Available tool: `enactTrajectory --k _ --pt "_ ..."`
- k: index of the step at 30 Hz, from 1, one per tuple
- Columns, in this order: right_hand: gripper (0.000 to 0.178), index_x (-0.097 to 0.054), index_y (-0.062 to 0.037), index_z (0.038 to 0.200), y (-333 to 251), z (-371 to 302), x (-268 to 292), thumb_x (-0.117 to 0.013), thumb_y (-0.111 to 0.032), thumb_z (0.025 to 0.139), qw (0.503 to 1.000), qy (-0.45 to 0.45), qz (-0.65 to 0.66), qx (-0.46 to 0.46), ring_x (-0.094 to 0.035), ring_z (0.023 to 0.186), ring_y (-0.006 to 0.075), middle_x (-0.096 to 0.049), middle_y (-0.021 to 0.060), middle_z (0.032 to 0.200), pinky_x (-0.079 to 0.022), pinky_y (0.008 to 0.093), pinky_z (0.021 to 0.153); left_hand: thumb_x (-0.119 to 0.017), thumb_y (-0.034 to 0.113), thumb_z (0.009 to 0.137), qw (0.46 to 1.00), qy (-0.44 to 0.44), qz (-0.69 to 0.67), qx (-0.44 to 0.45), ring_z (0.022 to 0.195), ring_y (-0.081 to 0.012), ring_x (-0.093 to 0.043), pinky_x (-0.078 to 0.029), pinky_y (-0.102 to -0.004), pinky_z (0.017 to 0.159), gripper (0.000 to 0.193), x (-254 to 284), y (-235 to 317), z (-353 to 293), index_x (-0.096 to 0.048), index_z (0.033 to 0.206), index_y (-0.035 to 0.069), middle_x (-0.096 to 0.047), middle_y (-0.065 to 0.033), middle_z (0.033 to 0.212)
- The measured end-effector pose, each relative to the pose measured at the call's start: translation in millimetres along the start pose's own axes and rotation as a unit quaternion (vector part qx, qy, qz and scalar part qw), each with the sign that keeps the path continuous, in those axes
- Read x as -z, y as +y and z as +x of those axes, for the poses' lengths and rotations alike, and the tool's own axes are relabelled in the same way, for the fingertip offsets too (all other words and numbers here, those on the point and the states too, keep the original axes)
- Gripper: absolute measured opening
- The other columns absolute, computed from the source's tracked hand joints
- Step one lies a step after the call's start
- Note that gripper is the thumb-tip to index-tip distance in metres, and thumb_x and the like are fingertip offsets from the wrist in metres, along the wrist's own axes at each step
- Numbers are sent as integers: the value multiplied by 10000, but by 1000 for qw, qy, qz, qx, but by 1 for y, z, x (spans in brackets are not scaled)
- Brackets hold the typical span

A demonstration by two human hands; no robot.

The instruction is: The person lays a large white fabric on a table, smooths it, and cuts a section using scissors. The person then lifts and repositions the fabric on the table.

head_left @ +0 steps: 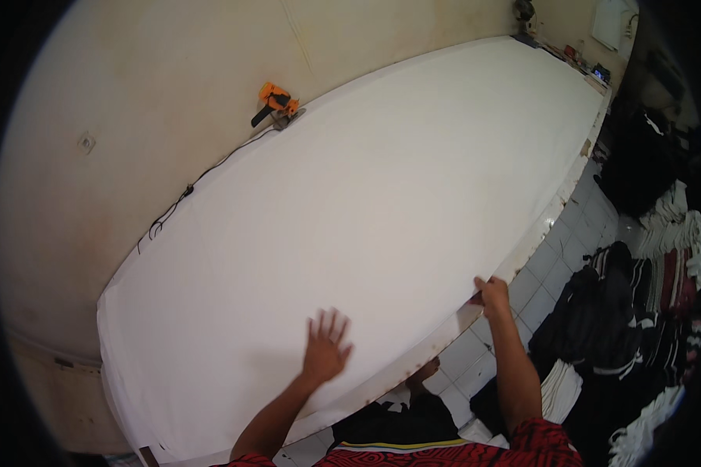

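Note:
A wide sheet of white cloth (366, 202) covers the long table almost from end to end. My left hand (325, 352) is over the near part of it, fingers spread and holding nothing; whether the palm presses on the cloth I cannot tell. At the table's near right edge, my right hand (493, 296) is closed on the border of the cloth, the thumb side showing above the edge. The fingertips of that hand are partly hidden.
An orange and black cutting machine (277, 103) stands at the table's wall-side edge, its black cord (191, 189) trailing along that edge. Dark and striped garments (600, 303) lie piled on the tiled floor (553, 265) to the right. A fan (525, 14) is at the far end.

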State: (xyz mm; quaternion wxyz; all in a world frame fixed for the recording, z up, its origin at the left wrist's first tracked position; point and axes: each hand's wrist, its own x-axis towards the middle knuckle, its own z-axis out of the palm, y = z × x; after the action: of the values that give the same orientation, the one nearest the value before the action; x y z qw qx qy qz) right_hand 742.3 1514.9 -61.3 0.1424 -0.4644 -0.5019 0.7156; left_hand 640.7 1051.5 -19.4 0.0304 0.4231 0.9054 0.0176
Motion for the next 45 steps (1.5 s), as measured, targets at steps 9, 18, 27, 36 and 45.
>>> enactTrajectory --k 9,18,27,36,45 --pt "313 -661 98 1129 -164 188 86 -796 -107 934 990 49 124 35 -737 759 318 -730 209 991 -642 414 643 -548 370 1097 984 128 -122 2 1630 -443 -200 -159 -582 1324 655 14 67 242 -386 1664 85 -258 -208 1760" --pt "277 -617 101 1167 -184 234 145 -732 -58 971 998 29 -57 -19 -748 746 306 -717 213 1000 -631 432 506 -501 521 1079 940 -29 -113 -319 1653 -366 -182 -93 -631 1315 684 -2 256 355 -403 1667 187 -265 -118 1778" --pt "255 -639 74 1186 -348 433 260 -724 -82 1003 996 49 50 59 -725 732 250 -738 172 1014 -607 382 541 -557 348 1101 972 150 -179 -20 1605 -440 -270 -212 -592 1311 630 16 282 665 -410 1634 45 -355 -201 1718" --pt "349 -686 77 1060 -400 532 320 -843 -203 921 994 77 -33 -70 -683 606 247 -734 175 893 -552 376 483 -613 454 1055 903 -70 -186 -381 1598 -352 -323 -289 -565 1283 650 16 471 696 -490 1605 131 -425 -145 1690" --pt "366 -607 122 1219 -459 662 417 -739 -145 1005 994 75 -68 -47 -761 709 291 -731 226 1015 -650 390 569 -505 260 1117 959 206 -168 98 1619 -469 -211 -155 -586 1317 584 23 465 949 -406 1639 18 -315 -238 1731"
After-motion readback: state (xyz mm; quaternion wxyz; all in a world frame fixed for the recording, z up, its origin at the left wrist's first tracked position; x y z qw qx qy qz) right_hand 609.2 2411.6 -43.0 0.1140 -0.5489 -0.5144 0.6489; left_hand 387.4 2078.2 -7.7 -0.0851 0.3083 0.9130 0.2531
